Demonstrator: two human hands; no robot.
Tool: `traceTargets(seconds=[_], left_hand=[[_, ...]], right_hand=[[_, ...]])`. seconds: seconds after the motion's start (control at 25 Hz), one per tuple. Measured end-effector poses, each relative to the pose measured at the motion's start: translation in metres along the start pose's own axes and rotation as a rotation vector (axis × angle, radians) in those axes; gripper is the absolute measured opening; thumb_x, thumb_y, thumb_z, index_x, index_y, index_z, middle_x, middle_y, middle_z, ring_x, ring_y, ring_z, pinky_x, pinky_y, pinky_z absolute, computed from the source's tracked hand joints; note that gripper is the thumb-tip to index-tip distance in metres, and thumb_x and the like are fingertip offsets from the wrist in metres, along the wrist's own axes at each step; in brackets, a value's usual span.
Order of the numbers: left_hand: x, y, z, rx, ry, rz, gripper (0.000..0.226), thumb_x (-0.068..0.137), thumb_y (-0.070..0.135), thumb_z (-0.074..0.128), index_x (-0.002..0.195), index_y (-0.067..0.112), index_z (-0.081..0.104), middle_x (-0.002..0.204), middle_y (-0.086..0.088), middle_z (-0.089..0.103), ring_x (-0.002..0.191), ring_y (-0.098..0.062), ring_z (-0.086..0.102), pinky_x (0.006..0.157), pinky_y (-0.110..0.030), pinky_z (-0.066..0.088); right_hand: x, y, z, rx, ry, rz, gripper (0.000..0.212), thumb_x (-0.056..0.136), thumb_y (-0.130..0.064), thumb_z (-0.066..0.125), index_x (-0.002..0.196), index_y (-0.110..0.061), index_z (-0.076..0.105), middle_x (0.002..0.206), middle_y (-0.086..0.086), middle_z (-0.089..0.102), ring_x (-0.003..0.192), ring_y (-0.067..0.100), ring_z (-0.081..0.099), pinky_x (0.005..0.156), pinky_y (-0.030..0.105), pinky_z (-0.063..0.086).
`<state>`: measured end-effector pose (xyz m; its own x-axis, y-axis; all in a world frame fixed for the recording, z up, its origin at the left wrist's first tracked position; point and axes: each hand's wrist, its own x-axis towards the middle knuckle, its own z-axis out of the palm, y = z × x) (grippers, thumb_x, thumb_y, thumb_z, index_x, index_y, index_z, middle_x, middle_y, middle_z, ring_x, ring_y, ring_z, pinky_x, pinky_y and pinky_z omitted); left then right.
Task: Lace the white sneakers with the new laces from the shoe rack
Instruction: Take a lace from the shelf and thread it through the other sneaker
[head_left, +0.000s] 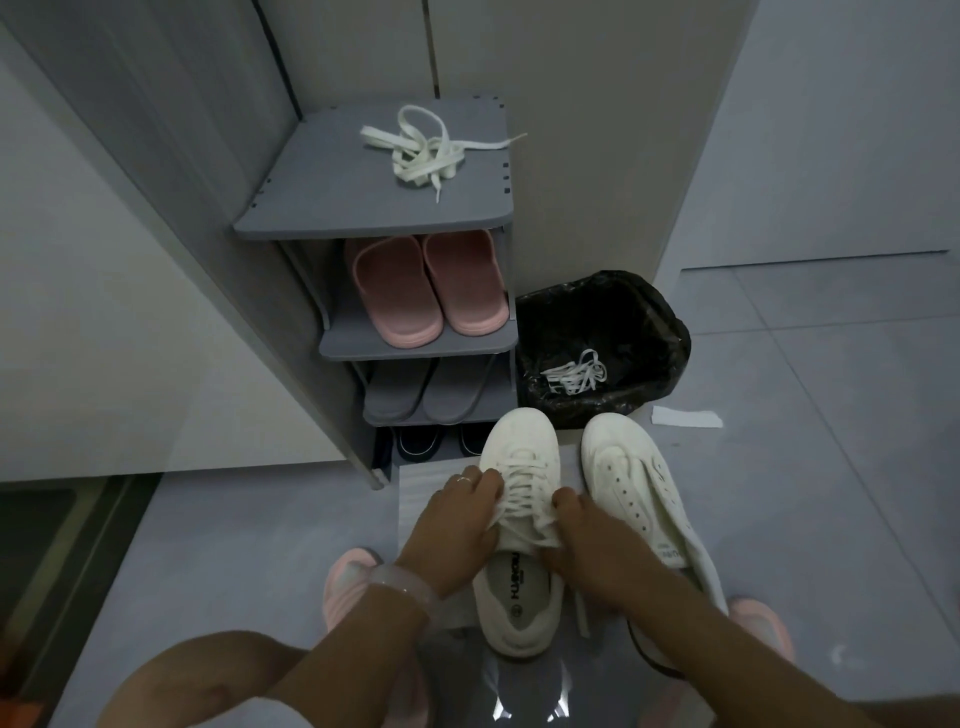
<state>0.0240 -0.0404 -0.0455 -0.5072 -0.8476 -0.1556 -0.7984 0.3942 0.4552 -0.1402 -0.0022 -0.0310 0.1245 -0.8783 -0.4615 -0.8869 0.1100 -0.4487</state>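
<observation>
One head-worn wide-angle camera looks forward and steeply down from close above the floor. The left hand (457, 525) and right hand (582, 540) sit near 6 o'clock; the shoe rack (363, 208) stands farther off toward 12.

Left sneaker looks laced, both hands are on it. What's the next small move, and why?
Probably snug the lace ends on the left sneaker, then let go. Both the left hand and right hand grip its laces near the tongue, and its eyelets look filled. The right sneaker shows bare eyelets, and a bundle of new laces waits on top of the shoe rack.
</observation>
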Motion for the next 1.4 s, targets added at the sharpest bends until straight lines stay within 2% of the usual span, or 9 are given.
traceTargets(seconds=[0.12,0.2,0.32,0.52,0.8,1.04,1.16,1.28,1.4], left_hand=[[0.0,0.001,-0.003,-0.098,0.055,0.039,0.018,0.092,0.024,0.051,0.103,0.009,0.053,0.102,-0.003,0.05,0.094,-0.016,0.048,0.08,-0.024,0.037],[0.001,0.003,-0.003,-0.153,0.09,-0.014,0.018,0.092,0.025,0.052,0.095,0.008,0.058,0.091,0.0,0.052,0.085,-0.012,0.048,0.074,-0.02,0.036],[0.001,0.003,-0.008,-0.162,0.087,-0.063,0.013,0.091,0.02,0.055,0.092,0.008,0.06,0.088,0.001,0.054,0.081,-0.007,0.046,0.068,-0.015,0.03],[0.002,0.01,-0.009,-0.033,0.015,-0.056,0.013,0.093,0.016,0.046,0.094,0.007,0.054,0.096,-0.007,0.055,0.089,-0.017,0.051,0.065,-0.017,0.024],[0.008,0.011,-0.008,-0.059,0.045,-0.106,0.007,0.094,0.009,0.037,0.1,0.006,0.039,0.063,0.004,0.036,0.066,-0.021,0.043,0.058,-0.026,0.026],[0.01,0.012,-0.006,-0.003,0.038,-0.123,0.016,0.096,0.007,0.033,0.111,0.005,0.038,0.076,-0.014,0.056,0.067,-0.03,0.053,0.06,-0.032,0.035],[0.009,0.008,-0.01,-0.16,0.021,-0.128,0.005,0.096,0.013,0.037,0.096,0.013,0.042,0.076,-0.011,0.058,0.068,-0.027,0.054,0.064,-0.035,0.041],[0.009,0.001,-0.009,-0.265,0.024,-0.126,0.018,0.091,0.003,0.04,0.098,0.009,0.056,0.078,-0.014,0.066,0.073,-0.027,0.06,0.072,-0.041,0.049],[0.011,-0.001,-0.009,-0.301,0.051,-0.113,0.013,0.088,0.007,0.05,0.092,0.009,0.063,0.077,-0.007,0.065,0.072,-0.015,0.056,0.072,-0.032,0.047]], right_hand=[[0.001,0.004,-0.022,0.097,0.091,-0.107,0.032,0.095,-0.03,0.046,0.118,-0.011,0.056,0.119,0.004,0.048,0.104,0.019,0.053,0.087,0.028,0.042],[0.002,0.003,-0.021,0.127,0.167,-0.119,0.025,0.096,-0.021,0.044,0.102,-0.006,0.063,0.104,0.007,0.06,0.089,0.016,0.055,0.08,0.027,0.045],[0.003,-0.003,-0.008,0.151,0.161,-0.097,0.016,0.092,-0.026,0.051,0.102,-0.014,0.057,0.087,-0.003,0.057,0.078,0.009,0.051,0.063,0.017,0.039],[0.003,-0.011,0.0,-0.05,0.262,-0.176,0.016,0.094,-0.023,0.045,0.098,-0.01,0.054,0.098,0.005,0.053,0.086,0.017,0.047,0.065,0.024,0.035],[0.005,-0.008,-0.002,0.116,0.262,-0.117,0.018,0.093,-0.015,0.042,0.079,-0.019,0.031,0.062,-0.009,0.033,0.053,0.004,0.032,0.05,0.02,0.03],[0.01,-0.003,-0.002,0.266,0.289,-0.058,0.01,0.091,-0.012,0.044,0.083,-0.009,0.039,0.068,0.012,0.056,0.061,0.023,0.051,0.061,0.041,0.044],[0.012,-0.001,-0.006,0.209,0.251,-0.104,0.01,0.094,-0.015,0.043,0.087,-0.008,0.043,0.07,0.011,0.058,0.06,0.023,0.052,0.061,0.038,0.043],[0.016,0.003,-0.01,0.154,0.182,-0.148,0.008,0.092,-0.018,0.048,0.091,-0.011,0.051,0.071,-0.001,0.054,0.066,0.017,0.052,0.058,0.024,0.04],[0.018,0.005,-0.009,0.114,0.191,-0.217,0.005,0.088,-0.017,0.054,0.088,-0.012,0.055,0.084,-0.002,0.05,0.079,0.013,0.048,0.063,0.02,0.035]])
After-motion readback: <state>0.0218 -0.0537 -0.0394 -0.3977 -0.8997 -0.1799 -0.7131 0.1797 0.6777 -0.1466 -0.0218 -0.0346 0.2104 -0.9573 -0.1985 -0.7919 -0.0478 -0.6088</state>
